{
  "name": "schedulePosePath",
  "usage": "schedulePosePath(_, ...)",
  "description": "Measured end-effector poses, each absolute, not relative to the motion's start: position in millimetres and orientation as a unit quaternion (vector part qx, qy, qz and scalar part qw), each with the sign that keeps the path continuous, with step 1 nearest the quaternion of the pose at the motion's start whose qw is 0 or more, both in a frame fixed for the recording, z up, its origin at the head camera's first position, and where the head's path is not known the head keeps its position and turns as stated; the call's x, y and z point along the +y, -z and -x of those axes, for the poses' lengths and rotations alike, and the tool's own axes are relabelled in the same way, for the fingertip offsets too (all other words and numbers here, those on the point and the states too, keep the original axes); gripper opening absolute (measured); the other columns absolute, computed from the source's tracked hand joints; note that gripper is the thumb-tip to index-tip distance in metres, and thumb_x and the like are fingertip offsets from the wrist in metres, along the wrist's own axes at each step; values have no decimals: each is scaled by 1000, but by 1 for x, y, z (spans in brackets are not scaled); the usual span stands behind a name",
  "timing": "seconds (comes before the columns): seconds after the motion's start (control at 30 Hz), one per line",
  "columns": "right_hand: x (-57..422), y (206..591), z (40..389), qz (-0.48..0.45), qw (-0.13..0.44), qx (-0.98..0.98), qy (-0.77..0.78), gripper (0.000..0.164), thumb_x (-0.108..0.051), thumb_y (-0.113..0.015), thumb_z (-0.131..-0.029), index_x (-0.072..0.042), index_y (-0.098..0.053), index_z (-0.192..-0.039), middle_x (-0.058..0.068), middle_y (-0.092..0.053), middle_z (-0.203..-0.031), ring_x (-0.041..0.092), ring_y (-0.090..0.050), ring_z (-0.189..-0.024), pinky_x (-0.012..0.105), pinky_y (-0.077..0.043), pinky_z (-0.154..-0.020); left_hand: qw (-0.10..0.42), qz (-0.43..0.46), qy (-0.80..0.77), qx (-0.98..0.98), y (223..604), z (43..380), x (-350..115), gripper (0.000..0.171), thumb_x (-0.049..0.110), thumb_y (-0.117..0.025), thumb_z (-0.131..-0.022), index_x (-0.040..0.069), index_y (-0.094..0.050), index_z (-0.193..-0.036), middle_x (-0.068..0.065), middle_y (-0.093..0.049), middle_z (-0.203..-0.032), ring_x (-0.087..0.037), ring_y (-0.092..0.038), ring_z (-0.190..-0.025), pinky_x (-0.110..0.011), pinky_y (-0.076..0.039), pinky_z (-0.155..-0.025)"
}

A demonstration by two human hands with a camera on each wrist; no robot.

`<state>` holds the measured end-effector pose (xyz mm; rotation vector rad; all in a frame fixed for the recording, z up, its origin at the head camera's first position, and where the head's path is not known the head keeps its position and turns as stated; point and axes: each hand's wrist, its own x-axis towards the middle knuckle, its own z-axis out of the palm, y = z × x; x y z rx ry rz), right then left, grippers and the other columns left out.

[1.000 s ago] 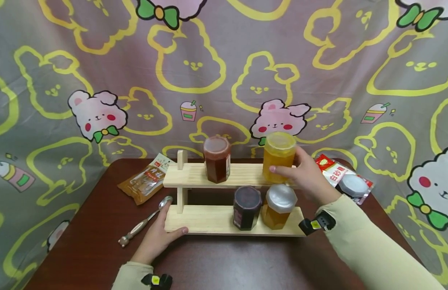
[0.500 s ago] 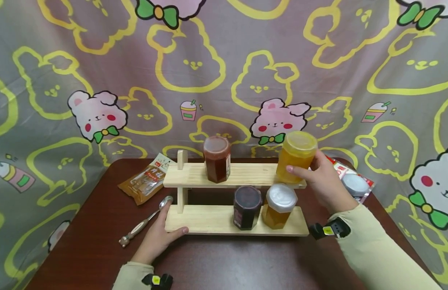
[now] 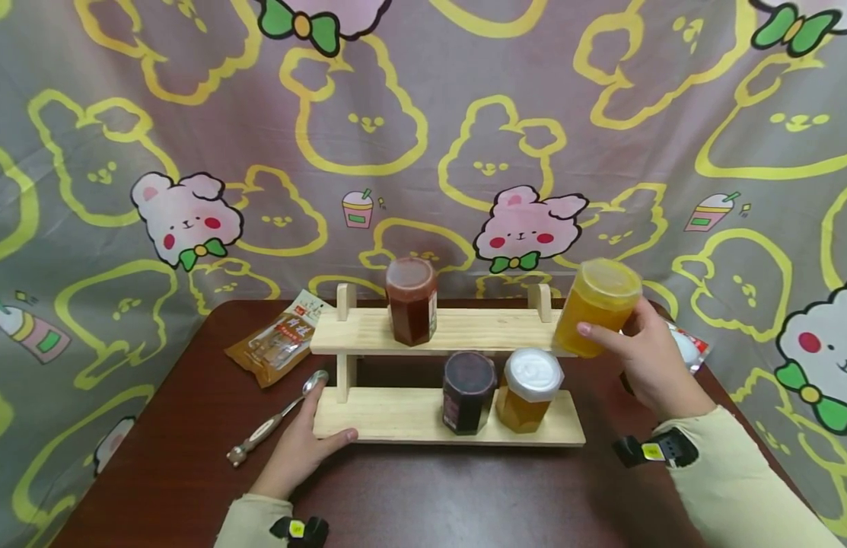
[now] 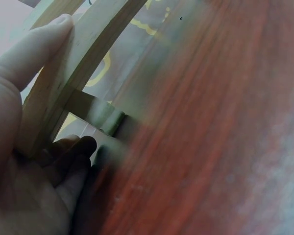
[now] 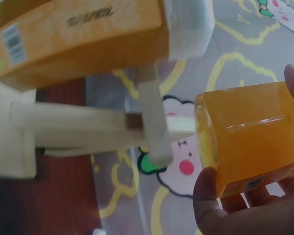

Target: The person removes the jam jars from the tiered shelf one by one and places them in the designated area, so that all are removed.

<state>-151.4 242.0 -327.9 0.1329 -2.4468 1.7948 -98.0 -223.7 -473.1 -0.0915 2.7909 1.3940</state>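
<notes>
A two-tier wooden shelf stands on the table. My left hand grips the left end of its lower board, thumb on top; in the left wrist view the other fingers lie at the underside, partly in shadow. My right hand holds a yellow jar, tilted, at the right end of the upper board. The right wrist view shows that jar apart from the wood. A red-brown jar stands on the upper board. Below it are a dark purple jar and a white-lidded amber jar.
Left of the shelf lie a brown snack packet and a spoon with an animal-shaped handle end. A red and white packet is partly hidden behind my right hand. A patterned cloth hangs behind the brown table.
My right hand has carried the yellow jar rightward along the upper board to its end, tilting it. A shelf upright behind it has come into sight. My left hand stays in place.
</notes>
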Motion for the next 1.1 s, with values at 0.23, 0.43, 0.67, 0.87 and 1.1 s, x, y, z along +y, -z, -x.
schedulePosePath(0.23, 257, 341, 147, -64, 71, -769, -633, 58, -15, -74, -93, -19, -43, -141, 0, -50, -129, 19, -47, -116, 12, -44, -87, 8, 30, -442, 896, 474, 98, -224, 113, 42, -86, -78, 7, -17, -160, -31, -39, -152, -43, -50, -128, -58, -38, -105)
schedulePosePath(0.43, 268, 352, 144, -65, 85, -762, -638, 56, -13, -74, -93, -19, -45, -140, -2, -51, -127, 14, -50, -113, 11, -45, -85, 7, 27, -445, 895, 474, 98, -224, 112, 40, -86, -79, 6, -17, -160, -31, -36, -154, -44, -48, -130, -59, -36, -107)
schedulePosePath(0.67, 282, 362, 141, -53, 84, -745, -660, 55, -9, -73, -93, -20, -43, -138, -3, -50, -127, 13, -49, -113, 10, -46, -85, 9, 25, -448, 894, 473, 98, -223, 112, 40, -86, -79, 5, -16, -160, -30, -33, -156, -44, -45, -133, -59, -35, -108)
schedulePosePath(0.87, 296, 372, 139, -34, 80, -826, -557, 61, -18, -74, -94, -19, -38, -143, -5, -49, -125, 11, -49, -109, 10, -46, -81, 8, 19, -445, 895, 470, 96, -223, 111, 38, -86, -80, 4, -17, -159, -31, -33, -155, -45, -46, -133, -59, -35, -108)
schedulePosePath(1.1, 302, 391, 142, -2, 53, -870, -491, 77, -31, -75, -92, 0, -31, -147, 14, -47, -134, 8, -49, -104, 11, -44, -78, -2, 7, -444, 896, 470, 95, -223, 109, 37, -86, -80, 3, -17, -159, -31, -31, -156, -45, -45, -133, -59, -35, -108)
